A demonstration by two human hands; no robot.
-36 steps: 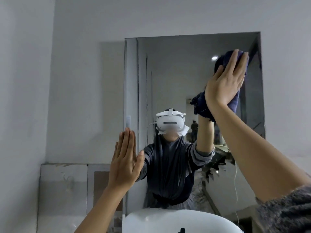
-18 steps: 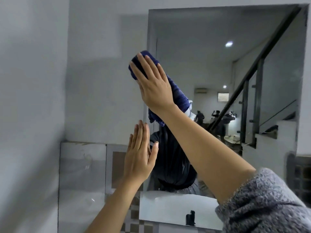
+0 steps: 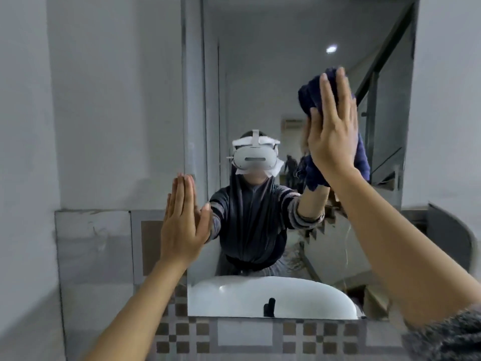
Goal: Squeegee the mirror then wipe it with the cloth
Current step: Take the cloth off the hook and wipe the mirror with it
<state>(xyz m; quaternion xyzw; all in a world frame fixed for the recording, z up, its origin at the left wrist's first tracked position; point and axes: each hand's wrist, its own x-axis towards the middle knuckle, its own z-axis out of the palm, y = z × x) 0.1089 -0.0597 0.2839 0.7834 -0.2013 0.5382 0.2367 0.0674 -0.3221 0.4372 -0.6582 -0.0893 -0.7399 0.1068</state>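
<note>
right hand: fingers straight and spread flat, palm pressing the cloth against the glass, not curled round it
cloth: dark blue, bunched, sandwiched between right palm and mirror; sticks out above the fingertips and hangs below the heel of the hand
left hand: fingers extended, held together, thumb out to the side; flat and open, holds nothing; set at the mirror's left edge, lower than the right hand and well apart from it
mirror: tall rectangular wall mirror straight ahead of both palms; cloth sits on its right half, upper-middle height
reflection: person in white headset and dark grey top, between the two hands; staircase rail and ceiling light behind
sink: white basin seen in the glass, below both hands, dark tap at its middle
tile strip: checkered brown and grey, under the mirror's bottom edge
sleeve: grey knit, right forearm, bottom right corner
</note>
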